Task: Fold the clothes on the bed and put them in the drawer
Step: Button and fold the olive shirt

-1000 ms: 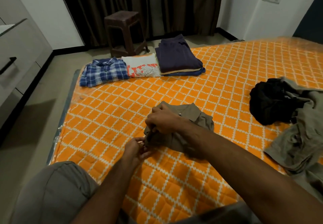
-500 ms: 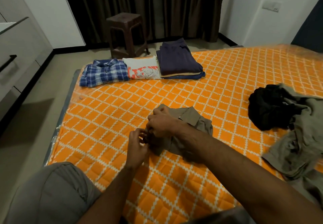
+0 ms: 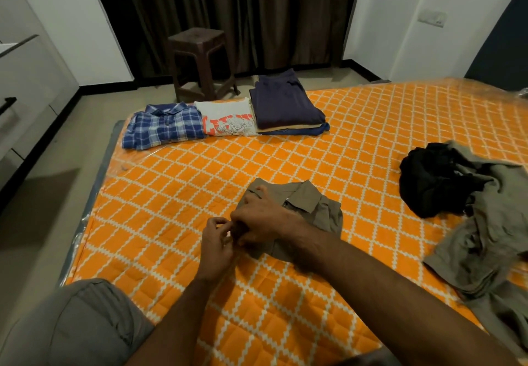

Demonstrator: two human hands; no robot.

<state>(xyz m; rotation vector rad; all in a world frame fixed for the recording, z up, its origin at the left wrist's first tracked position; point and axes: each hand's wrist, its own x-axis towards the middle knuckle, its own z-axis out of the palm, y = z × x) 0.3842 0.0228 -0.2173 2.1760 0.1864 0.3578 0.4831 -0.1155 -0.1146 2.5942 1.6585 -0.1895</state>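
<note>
A folded olive shirt lies on the orange patterned bed in front of me. My right hand rests on its near left part with fingers curled on the cloth. My left hand pinches the shirt's near left edge beside it. Along the far edge sit three folded items: a blue checked shirt, a white printed T-shirt and a dark navy stack. Unfolded clothes lie at the right: a black garment and a grey-green one.
A brown plastic stool stands on the floor beyond the bed, before dark curtains. A grey drawer unit with a black handle lines the left wall. My knee in grey trousers is at the bottom left.
My left hand has risen from the bed surface up to the shirt's near left edge, closer to my right hand. The view has shifted slightly.
</note>
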